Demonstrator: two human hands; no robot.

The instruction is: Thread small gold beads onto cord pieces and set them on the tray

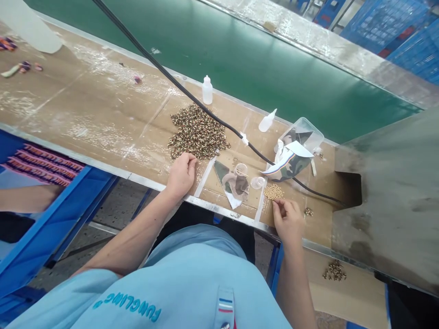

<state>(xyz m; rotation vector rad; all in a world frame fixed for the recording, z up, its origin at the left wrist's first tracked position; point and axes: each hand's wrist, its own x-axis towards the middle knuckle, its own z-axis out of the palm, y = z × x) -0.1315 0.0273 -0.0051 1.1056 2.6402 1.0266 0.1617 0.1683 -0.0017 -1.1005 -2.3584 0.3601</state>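
My left hand (181, 176) rests at the near edge of a large pile of small brown-and-gold pieces (197, 132). Its fingers are curled together, and whatever they hold is hidden. At the near side of a smaller heap of tiny gold beads (273, 192), my right hand (288, 219) has thumb and forefinger pinched; anything between them is too small to name. Between the hands lie a camouflage cloth scrap (233, 183), a small clear round cup (241, 170) on it, and a clear round lid or dish (257, 183).
Two white squeeze bottles, one upright (207, 90) and one tilted (267, 121), stand behind. A black cable (171, 78) crosses the cardboard-covered bench. A clear tub (308, 130) with cloth sits right, near a metal housing (391, 192). A green belt (233, 59) runs behind.
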